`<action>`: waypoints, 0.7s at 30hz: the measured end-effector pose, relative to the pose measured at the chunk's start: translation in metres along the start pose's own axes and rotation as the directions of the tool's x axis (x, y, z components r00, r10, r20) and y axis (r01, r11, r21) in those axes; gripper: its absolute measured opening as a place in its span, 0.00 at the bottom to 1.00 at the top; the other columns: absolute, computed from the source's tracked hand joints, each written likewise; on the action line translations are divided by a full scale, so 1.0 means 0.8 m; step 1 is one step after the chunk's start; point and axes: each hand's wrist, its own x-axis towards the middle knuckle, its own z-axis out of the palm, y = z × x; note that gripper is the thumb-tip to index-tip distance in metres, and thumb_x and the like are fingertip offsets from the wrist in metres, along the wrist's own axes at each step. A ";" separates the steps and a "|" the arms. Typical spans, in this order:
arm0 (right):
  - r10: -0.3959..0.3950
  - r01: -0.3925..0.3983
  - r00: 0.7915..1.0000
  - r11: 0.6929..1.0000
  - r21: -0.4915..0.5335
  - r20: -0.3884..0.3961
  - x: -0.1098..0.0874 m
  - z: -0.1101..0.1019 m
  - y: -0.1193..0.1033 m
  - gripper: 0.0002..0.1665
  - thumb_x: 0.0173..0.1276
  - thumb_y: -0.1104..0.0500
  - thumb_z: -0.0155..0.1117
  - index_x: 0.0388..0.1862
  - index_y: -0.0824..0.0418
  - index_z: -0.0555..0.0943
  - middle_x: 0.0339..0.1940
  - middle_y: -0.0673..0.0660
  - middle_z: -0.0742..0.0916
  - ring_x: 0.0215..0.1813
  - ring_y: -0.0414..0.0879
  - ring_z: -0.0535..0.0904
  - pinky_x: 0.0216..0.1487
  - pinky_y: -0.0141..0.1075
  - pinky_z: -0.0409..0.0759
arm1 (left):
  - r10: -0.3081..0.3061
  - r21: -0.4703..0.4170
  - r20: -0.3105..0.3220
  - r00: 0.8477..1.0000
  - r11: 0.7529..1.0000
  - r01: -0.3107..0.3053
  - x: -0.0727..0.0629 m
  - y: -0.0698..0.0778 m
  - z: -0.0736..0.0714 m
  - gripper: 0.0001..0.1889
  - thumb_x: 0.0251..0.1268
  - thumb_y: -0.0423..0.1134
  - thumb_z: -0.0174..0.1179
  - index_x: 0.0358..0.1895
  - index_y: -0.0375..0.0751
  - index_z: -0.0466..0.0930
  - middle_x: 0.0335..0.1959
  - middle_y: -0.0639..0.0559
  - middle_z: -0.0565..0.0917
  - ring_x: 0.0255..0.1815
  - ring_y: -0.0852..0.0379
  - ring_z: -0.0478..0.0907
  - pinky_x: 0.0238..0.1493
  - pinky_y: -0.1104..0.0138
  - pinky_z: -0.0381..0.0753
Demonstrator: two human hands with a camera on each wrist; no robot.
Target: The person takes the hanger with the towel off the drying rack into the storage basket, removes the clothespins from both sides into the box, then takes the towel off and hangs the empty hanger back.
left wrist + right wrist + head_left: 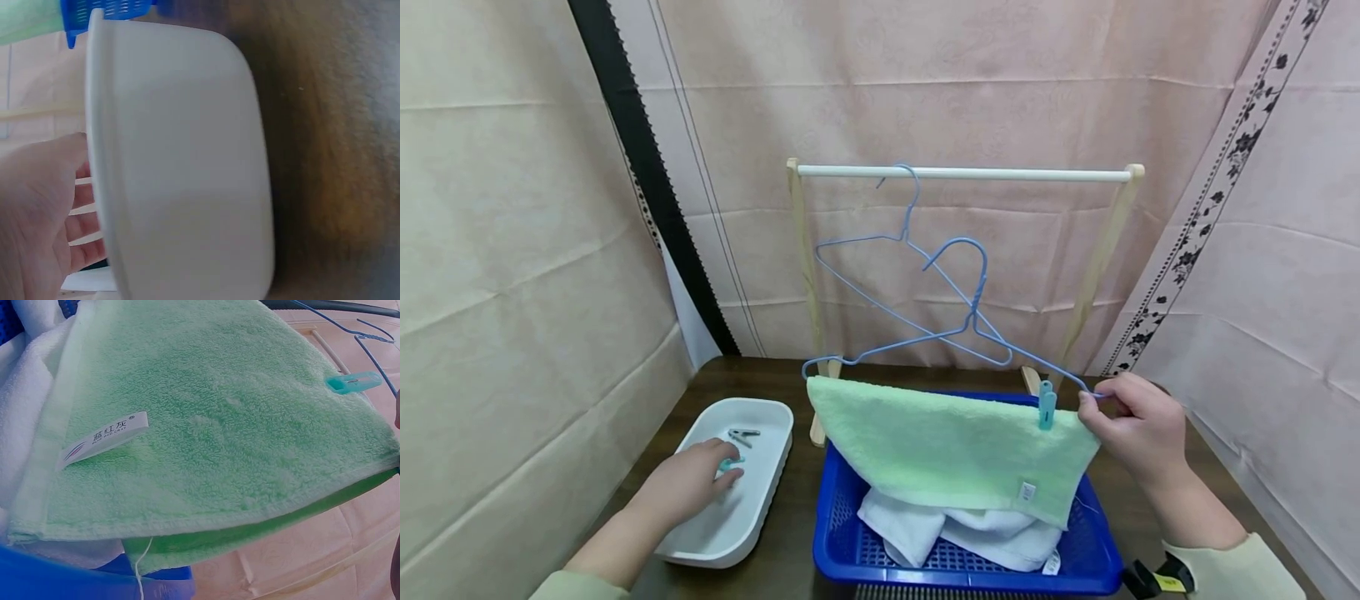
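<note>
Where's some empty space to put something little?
Try the bare strip of brown table between the white tray and the blue basket, or the tray's near end. The basket is crowded, with white cloth inside and a green towel over it; so is the tray's far part, with the left grip, a teal clip and grey clip.

A draped nook, like a home laundry corner: pale curtains (1000,117) hang beyond the hands (688,479) (1142,429), a hanging rack (1022,175) stands ahead, a blue basket (966,577) of white cloth (1000,529) between them.
</note>
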 end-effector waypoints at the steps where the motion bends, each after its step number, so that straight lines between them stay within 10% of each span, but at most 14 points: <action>1: -0.002 0.002 1.000 1.000 -0.003 -0.002 0.000 0.000 0.000 0.06 0.50 0.59 0.66 0.19 0.60 0.81 0.16 0.47 0.70 0.24 0.28 0.59 0.24 0.22 0.58 | 0.007 -0.007 -0.022 1.000 1.000 -0.007 0.000 0.001 -0.003 0.14 0.64 0.49 0.66 0.48 0.46 0.82 0.45 0.52 0.84 0.48 0.49 0.82 0.49 0.50 0.80; 21: -0.001 0.001 1.000 1.000 -0.003 0.001 0.004 0.002 -0.003 0.08 0.52 0.58 0.65 0.20 0.62 0.81 0.17 0.46 0.71 0.24 0.29 0.60 0.25 0.20 0.60 | 0.132 0.058 -0.120 0.984 0.990 -0.125 0.008 0.065 -0.041 0.20 0.68 0.54 0.62 0.56 0.48 0.82 0.52 0.52 0.84 0.54 0.49 0.81 0.55 0.51 0.79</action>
